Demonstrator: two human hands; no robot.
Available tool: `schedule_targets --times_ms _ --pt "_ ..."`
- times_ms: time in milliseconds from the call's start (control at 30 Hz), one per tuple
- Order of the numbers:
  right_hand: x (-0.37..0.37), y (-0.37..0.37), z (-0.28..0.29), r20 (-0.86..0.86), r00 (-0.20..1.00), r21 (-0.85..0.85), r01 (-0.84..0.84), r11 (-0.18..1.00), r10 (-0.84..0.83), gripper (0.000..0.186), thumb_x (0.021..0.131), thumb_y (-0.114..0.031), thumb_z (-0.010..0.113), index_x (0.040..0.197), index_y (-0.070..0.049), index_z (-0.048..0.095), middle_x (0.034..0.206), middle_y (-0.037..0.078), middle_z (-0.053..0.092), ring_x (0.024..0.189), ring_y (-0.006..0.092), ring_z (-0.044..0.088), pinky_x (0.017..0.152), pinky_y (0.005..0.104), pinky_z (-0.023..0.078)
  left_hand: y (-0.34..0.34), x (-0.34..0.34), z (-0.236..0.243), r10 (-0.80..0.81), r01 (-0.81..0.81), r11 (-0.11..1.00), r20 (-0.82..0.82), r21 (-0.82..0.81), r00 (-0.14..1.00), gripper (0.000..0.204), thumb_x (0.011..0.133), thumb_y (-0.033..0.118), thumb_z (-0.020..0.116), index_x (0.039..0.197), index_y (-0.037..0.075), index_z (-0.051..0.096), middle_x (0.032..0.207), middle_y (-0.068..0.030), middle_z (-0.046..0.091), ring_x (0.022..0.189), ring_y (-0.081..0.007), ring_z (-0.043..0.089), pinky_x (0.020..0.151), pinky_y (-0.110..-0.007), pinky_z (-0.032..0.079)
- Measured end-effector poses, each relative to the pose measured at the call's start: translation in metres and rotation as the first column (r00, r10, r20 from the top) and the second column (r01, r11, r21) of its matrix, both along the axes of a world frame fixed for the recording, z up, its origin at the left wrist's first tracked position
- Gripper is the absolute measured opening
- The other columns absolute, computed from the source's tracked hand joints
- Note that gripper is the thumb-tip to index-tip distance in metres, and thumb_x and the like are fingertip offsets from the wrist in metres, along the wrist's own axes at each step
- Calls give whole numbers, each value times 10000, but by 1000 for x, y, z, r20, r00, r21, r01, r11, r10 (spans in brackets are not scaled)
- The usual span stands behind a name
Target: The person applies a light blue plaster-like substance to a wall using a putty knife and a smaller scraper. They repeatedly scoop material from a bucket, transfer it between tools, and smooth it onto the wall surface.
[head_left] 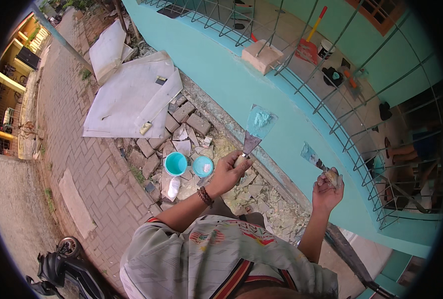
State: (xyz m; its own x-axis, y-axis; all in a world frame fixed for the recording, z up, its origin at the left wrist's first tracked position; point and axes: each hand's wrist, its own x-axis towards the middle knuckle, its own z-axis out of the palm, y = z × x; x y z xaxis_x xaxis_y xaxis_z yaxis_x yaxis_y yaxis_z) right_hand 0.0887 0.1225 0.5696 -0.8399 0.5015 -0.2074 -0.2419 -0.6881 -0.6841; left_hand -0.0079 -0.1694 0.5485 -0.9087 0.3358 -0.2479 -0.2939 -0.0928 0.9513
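The work looks part way done. The low turquoise wall is mostly one smooth colour, but there are a few rough, paler marks by its top edge. The paste is mixed and sits in a lump on the wide putty knife, so that lump has yet to be put on anything. Some smears are on the narrow putty knife too. I would guess the paste needs spreading, but I can't tell how much of the wall needs it.

The paste looks thick, soft and wet, light blue-green, with bumps on top. The wide blade is thin and flat, with a dirty grey part near its handle. Both knives are up in front of the wall; I can't tell how close they are to it.

The left hand has its fingers curled around the wide knife's handle. The right hand pinches the narrow knife's wooden handle between thumb and fingers.

On the ground left of the wall are a turquoise bucket, a round tub lid with a white blob, and broken rubble. A pinkish block sits on top of the wall.
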Motion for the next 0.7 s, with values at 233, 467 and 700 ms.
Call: schedule_targets --times_ms 233,467,700 --pt "19 -18 5 119 955 -64 -266 962 272 337 909 -341 544 1067 -50 609 780 109 637 611 191 579 453 292 438 -27 90 11 236 -238 971 -48 -22 970 202 907 225 656 936 33 599 606 39 527 505 -26 467 440 -210 365" --pt "105 -2 -78 378 854 -201 -302 932 358 304 875 -330 548 1042 -85 613 797 82 628 609 165 563 483 275 424 -23 194 5 364 -365 931 50 12 930 201 905 203 650 991 26 609 587 32 529 466 -39 462 417 -217 359" --pt "232 38 -88 448 884 -256 -18 966 135 347 905 -399 506 1028 -95 621 766 47 610 611 148 569 474 260 422 -8 248 38 250 -250 968 36 2 968 188 904 193 649 987 34 596 589 37 518 466 -40 459 419 -209 352"
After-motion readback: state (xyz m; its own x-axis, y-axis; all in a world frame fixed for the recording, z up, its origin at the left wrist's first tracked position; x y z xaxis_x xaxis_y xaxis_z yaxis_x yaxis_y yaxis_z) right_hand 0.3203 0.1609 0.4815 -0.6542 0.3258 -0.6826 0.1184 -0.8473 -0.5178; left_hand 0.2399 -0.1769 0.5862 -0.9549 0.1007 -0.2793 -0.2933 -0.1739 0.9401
